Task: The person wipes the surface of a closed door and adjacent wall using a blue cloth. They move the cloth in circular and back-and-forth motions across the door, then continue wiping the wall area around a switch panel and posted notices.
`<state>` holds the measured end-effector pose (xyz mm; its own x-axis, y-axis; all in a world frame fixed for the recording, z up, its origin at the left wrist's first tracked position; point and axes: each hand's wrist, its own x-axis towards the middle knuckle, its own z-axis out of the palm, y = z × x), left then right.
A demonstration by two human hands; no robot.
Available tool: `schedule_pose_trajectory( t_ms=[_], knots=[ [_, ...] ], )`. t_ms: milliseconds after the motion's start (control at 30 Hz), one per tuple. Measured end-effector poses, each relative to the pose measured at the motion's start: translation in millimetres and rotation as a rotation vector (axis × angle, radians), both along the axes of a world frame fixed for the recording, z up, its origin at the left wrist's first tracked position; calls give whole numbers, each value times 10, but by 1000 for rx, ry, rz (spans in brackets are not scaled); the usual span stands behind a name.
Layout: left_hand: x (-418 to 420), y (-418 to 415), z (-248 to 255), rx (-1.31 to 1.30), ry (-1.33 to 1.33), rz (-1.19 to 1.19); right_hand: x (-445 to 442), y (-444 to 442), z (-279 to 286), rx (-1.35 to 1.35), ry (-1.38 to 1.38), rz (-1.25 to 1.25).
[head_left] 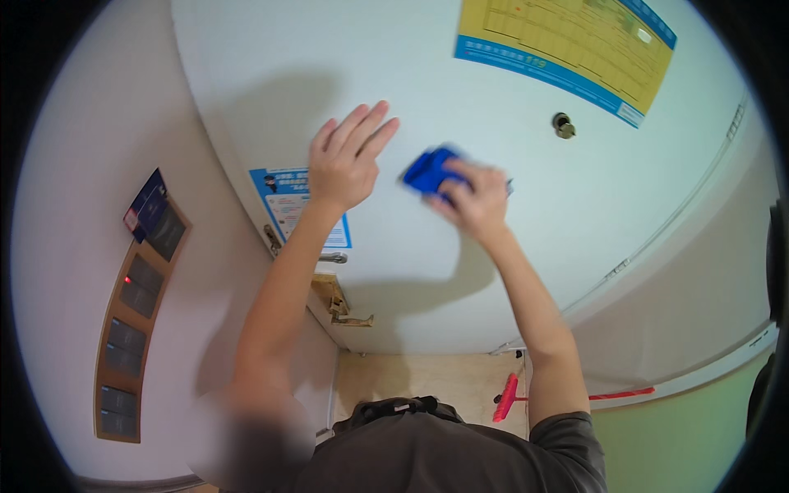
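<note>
A white door [394, 80] fills most of the head view before me. My right hand [478, 194] grips a folded blue cloth [429, 171] against the middle of the door; hand and cloth are blurred. To its left, my left hand [347, 157] is raised with fingers apart and nothing in it. Whether its palm touches the door cannot be told. Behind my left wrist, a blue-and-white notice [290, 212] bearing writing is partly hidden. Right of the cloth, a brass peephole [563, 126] juts from the door.
A yellow-and-blue poster [567, 55] hangs above the peephole. Lower left are a brass door handle [352, 320] and a metal latch [333, 257]. A switch panel [126, 348] lines the left wall, a dark card [147, 206] at its top. A red broom [506, 397] stands lower right.
</note>
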<state>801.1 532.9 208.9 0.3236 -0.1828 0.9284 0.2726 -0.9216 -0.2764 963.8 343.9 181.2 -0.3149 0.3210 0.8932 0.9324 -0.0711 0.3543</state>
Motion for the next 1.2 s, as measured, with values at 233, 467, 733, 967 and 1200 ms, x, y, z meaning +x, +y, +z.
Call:
schedule_pose_trajectory(
  t_ms=[233,467,733,967,1200],
  knots=[
    [160,-120,-28,-30,-99,-48,151,-102,-201,205,58,-85],
    [394,-489,67,-64,17,-86,411,-410,-490,-180,-282,-59],
    [453,-501,-13,-34,-32,-30,750,-740,673,266,-132,-157],
    [509,-543,-29,-36,-26,-14,613,-679,-494,-108,-349,-116],
    [481,-502,-15,-37,-49,-26,1229,-1179,657,223,-105,-190]
  ],
)
